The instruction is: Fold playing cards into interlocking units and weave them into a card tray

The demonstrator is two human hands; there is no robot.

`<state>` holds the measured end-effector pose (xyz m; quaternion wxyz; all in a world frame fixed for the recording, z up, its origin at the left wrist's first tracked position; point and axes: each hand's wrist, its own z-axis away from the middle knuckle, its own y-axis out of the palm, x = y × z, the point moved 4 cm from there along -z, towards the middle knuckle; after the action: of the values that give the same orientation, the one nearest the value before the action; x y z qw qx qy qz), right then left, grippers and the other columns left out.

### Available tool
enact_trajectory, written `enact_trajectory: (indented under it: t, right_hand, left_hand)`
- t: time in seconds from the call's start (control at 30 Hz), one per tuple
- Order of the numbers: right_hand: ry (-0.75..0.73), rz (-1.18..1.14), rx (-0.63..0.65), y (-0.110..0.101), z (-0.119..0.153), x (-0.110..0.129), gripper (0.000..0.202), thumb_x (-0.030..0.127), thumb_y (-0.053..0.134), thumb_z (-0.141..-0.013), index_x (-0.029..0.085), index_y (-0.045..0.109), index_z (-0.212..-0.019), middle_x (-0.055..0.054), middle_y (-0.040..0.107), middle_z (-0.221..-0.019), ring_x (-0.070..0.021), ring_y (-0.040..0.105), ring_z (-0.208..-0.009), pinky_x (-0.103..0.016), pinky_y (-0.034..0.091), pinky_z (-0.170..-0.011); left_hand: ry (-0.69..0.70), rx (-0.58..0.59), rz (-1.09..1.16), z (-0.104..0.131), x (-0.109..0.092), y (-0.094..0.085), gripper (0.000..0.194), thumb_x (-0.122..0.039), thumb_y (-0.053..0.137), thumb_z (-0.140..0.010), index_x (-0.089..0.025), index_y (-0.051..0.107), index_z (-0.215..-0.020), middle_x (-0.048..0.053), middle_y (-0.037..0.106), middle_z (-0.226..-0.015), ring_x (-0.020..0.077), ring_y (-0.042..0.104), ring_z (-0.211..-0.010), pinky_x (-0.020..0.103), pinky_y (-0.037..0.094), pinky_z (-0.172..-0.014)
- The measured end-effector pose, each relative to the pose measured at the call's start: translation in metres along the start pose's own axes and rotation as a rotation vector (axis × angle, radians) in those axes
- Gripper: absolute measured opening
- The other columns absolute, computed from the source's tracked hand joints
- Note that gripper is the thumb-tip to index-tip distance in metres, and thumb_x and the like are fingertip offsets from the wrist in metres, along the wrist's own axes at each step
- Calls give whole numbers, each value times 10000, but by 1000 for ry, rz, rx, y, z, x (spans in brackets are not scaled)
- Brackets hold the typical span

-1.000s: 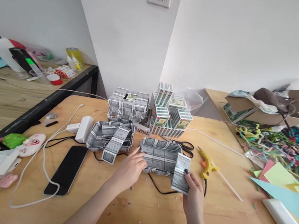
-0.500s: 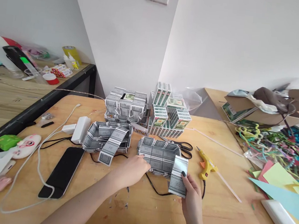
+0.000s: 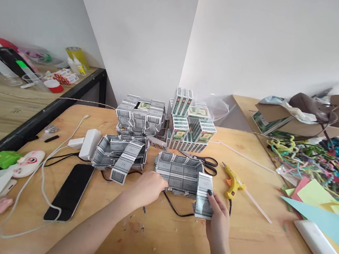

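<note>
My left hand (image 3: 151,186) is closed at the near left corner of a box made of patterned playing cards (image 3: 178,172); its fingertips are pressed together there, and what they pinch is hidden. Between the thumb and fingers of my right hand (image 3: 218,213) is a strip of joined cards (image 3: 204,197), held upright at the box's near right corner. To the left, a second card box (image 3: 103,152) has loose cards inside and another card strip (image 3: 127,162) leaning over its front edge. A yellow glue gun (image 3: 234,183) lies right of my right hand.
Behind stand a finished-looking card structure (image 3: 140,116) and stacked card packs (image 3: 184,128). Black scissors (image 3: 209,163) lie behind the box. A phone (image 3: 70,192), white cable and charger (image 3: 89,145) are left; coloured paper (image 3: 316,199) and pipe cleaners are right.
The whole view has shifted slightly. My hands keep their places at the box, and the card strip in my right hand is tilted a little differently.
</note>
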<state>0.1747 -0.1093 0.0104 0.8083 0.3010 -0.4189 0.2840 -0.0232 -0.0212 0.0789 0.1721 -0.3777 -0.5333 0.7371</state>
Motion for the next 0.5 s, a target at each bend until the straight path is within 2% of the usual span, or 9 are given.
enact_trajectory:
  t: [0.07,0.17,0.23,0.3,0.4,0.5]
  right_hand:
    - [-41,29,23,3,3,3,357,376,720,-570,201,648,-872,2,669,-786,-159,597,-636,-223,460,-526]
    - [-146,106,97,20,13,8,343,397,690,-621,193,643,-893,-24,671,-828,-181,606,-727,-233,471,-599]
    - [-175,153,227,40,24,7,339,405,643,-680,202,632,-951,-44,669,-909,-199,606,-810,-262,483,-673]
    - [-212,195,360,61,37,5,337,394,611,-716,220,620,-1005,-51,660,-971,-211,599,-880,-296,481,-749]
    - [-260,275,492,82,51,-1,371,376,593,-736,224,599,-1074,-72,637,-1049,-228,573,-973,-336,460,-832]
    - [-260,326,515,85,53,-5,335,375,569,-756,212,607,-1047,-82,653,-1000,-220,590,-941,-348,451,-849]
  left_hand:
    - [-3,-80,95,5,-3,-6,226,-143,443,-800,-183,655,-733,69,658,-721,219,613,-777,308,457,-690]
    - [-39,-223,344,15,-11,-11,202,-312,497,-816,-225,635,-935,36,665,-906,198,600,-876,290,463,-750]
    - [-80,-268,551,19,-16,-8,286,-363,527,-796,-244,585,-1050,21,649,-1002,181,598,-900,273,472,-763]
    - [-126,-300,759,22,-16,-1,304,-347,496,-818,-230,556,-1092,29,643,-1031,171,604,-897,270,481,-769]
    - [-216,-396,975,25,-1,5,297,-321,433,-842,-176,551,-1073,68,641,-1029,184,610,-888,297,491,-767]
    - [-377,-574,935,39,36,-6,311,-349,445,-818,-157,538,-1044,74,640,-1009,199,603,-898,316,480,-782]
